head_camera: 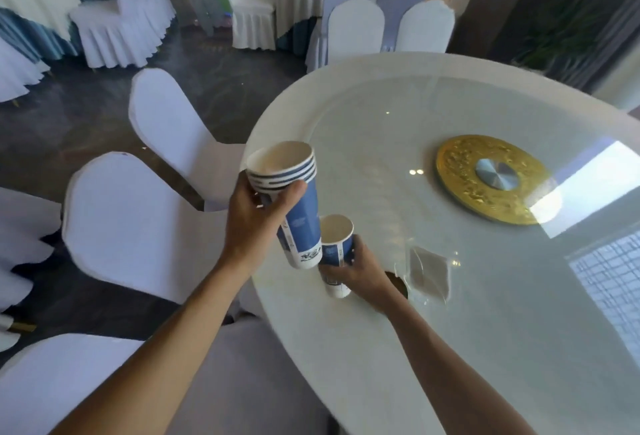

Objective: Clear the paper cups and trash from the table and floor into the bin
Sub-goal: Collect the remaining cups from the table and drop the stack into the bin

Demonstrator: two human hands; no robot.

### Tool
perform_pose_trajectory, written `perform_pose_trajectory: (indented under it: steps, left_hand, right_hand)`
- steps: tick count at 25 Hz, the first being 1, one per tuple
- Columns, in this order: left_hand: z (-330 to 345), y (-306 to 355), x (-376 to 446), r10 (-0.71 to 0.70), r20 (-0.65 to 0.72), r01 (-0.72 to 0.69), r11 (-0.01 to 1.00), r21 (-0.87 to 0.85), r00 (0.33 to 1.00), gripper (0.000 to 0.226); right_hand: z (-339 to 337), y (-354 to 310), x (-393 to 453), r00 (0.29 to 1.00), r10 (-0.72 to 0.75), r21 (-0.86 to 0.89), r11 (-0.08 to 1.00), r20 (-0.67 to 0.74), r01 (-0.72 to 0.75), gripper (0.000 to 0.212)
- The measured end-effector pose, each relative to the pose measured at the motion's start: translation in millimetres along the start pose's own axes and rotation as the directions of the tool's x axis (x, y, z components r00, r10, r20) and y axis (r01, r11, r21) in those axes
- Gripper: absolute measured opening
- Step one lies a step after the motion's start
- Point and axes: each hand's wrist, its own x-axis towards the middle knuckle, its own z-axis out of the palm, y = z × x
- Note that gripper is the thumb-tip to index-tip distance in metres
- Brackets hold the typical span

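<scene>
Two hands appear in the head view, each closed around paper cups above the near-left edge of a round white table (pixel 346 95). Left hand (pixel 256 223), fingers curled, grips a tilted stack of nested cups (pixel 294 206), blue-and-white, mouths toward the camera. Right hand (pixel 360 270) wraps a single cup (pixel 336 247) just beside the stack's base. A clear wrapper (pixel 429 272) lies on the tabletop nearby; white-covered chairs (pixel 131 220) stand at left.

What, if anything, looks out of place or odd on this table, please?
A crumpled clear wrapper lies loose on the table beside the right hand, left as litter. Nothing looks spilled or broken. The cup stack in the left hand and the cup in the right are tilted, simply being carried.
</scene>
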Motion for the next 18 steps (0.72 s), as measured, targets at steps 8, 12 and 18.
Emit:
perform_pose_trajectory:
  steps: [8,12,18]
  left_hand:
    - [-23.7,18.3,-73.5,0.043,0.164,-0.033,0.998,-0.062,0.985,0.076]
    - [-2.5,21.2,-129.6,0.0,0.33,0.026,0.997,-0.074,0.944,0.081]
    - [58.5,5.5,-232.6,-0.075,0.654,0.107,0.994,-0.009,0.753,0.072]
  right_hand:
    - [40.1,24.1,-155.1,0.991,0.021,0.014,1.0,-0.133,-0.019,0.064]
    - [47.0,40.2,-234.8,0.967,0.062,0.044,0.998,-0.248,-0.053,0.065]
    - [11.5,80.5,-342.1,0.913,0.147,0.076,0.989,-0.381,-0.128,0.059]
